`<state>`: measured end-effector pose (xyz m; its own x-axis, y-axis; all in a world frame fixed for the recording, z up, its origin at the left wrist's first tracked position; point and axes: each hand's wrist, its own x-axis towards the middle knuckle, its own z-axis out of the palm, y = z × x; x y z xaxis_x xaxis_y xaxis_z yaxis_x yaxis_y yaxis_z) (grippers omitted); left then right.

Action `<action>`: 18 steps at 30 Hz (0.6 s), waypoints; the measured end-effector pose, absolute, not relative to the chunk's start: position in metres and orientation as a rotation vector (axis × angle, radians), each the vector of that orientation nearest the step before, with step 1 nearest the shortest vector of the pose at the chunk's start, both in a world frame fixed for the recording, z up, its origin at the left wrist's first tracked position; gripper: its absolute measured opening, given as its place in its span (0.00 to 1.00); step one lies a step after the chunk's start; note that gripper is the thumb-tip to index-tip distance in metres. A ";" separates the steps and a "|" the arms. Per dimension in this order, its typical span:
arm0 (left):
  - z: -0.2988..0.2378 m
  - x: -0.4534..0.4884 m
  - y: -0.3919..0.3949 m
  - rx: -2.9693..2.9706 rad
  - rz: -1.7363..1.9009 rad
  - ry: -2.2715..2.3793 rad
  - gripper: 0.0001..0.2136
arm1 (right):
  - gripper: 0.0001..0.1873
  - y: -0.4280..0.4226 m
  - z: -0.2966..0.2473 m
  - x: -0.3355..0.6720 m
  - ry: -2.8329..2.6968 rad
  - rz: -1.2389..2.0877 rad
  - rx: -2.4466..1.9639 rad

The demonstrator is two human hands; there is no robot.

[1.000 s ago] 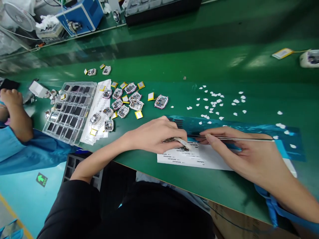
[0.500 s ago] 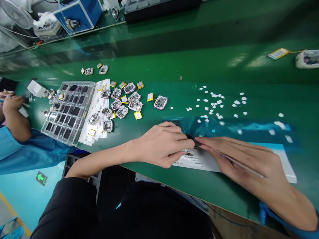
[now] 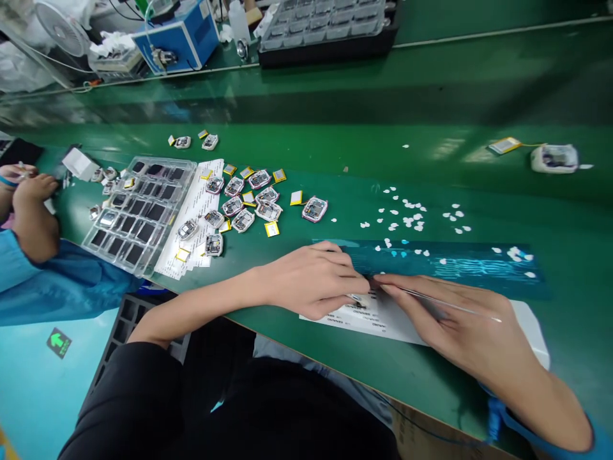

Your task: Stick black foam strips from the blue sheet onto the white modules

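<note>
Over a white printed sheet [image 3: 383,322], my left hand [image 3: 311,281] is closed with its fingertips on a small part that they mostly hide. A whitish piece with a dark mark [image 3: 357,303] shows just under those fingers. My right hand [image 3: 460,322] is closed around slim metal tweezers [image 3: 450,302], whose tips meet the left fingertips. A blue film strip [image 3: 407,255] lies behind both hands, with small white tabs on it. Many more white tabs [image 3: 414,220] are scattered on the green mat beyond.
Opened watch bodies [image 3: 268,211] with small batteries lie left of my hands, several on printed sheets [image 3: 165,259]. Beside them is a clear compartment tray [image 3: 143,217] of dark screens. Another watch body [image 3: 555,158] lies far right. A co-worker's hands [image 3: 33,188] are at far left.
The camera view has shifted, bringing more of the back shelf into sight. Both hands stay together at the same small part, tweezers still held.
</note>
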<state>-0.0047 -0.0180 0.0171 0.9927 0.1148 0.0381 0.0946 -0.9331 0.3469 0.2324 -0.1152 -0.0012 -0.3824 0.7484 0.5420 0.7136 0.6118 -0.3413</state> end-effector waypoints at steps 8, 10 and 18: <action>0.013 0.000 -0.016 2.714 0.087 0.128 0.14 | 0.19 -0.110 0.003 0.241 -2.232 0.026 -1.113; 0.012 0.000 -0.015 2.725 0.119 0.121 0.14 | 0.23 -0.107 0.013 0.246 -2.209 -0.068 -1.141; 0.023 -0.009 -0.020 2.009 0.770 0.082 0.08 | 0.39 -0.094 0.044 0.235 -2.182 -0.163 -1.080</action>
<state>-0.0086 -0.0199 0.0226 0.7996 0.3536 0.4854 -0.2435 -0.5479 0.8003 0.2347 -0.0941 0.0442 -0.4187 0.6547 0.6294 0.7411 0.6468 -0.1798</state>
